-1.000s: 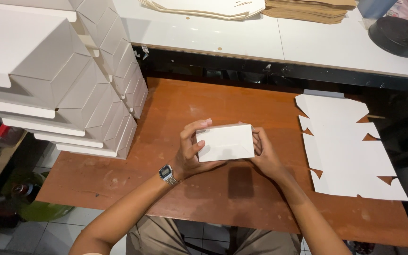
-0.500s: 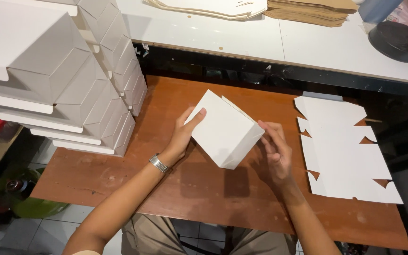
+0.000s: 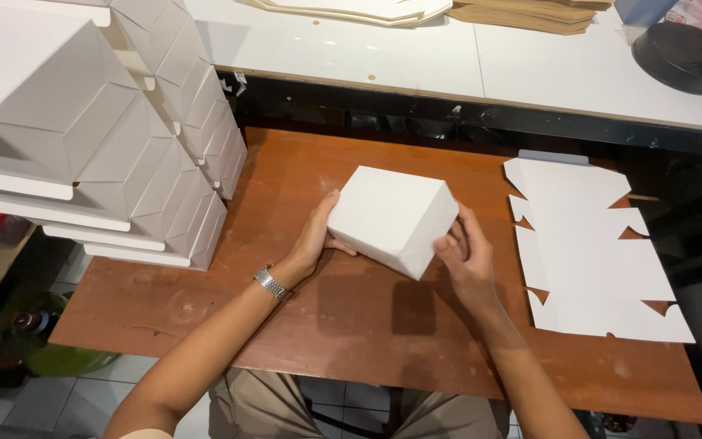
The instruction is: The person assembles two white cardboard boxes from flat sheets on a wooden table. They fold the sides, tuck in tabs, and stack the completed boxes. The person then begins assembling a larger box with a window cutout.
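A folded white cardboard box (image 3: 392,215) is held tilted above the brown wooden table (image 3: 327,325). My left hand (image 3: 318,236), with a metal watch at the wrist, grips the box's left side. My right hand (image 3: 466,252) presses fingers against its right lower corner. A stack of flat white die-cut box blanks (image 3: 591,252) lies on the table to the right of my right hand.
Stacks of folded white boxes (image 3: 115,138) fill the table's left side. Behind is a white counter (image 3: 416,57) with flat cardboard sheets (image 3: 522,12) and a black round object (image 3: 684,57). A green object (image 3: 67,358) sits on the floor at lower left.
The box went from lying flat between both hands to being lifted and turned; it now sits tilted with a broad face up, both hands still on it.
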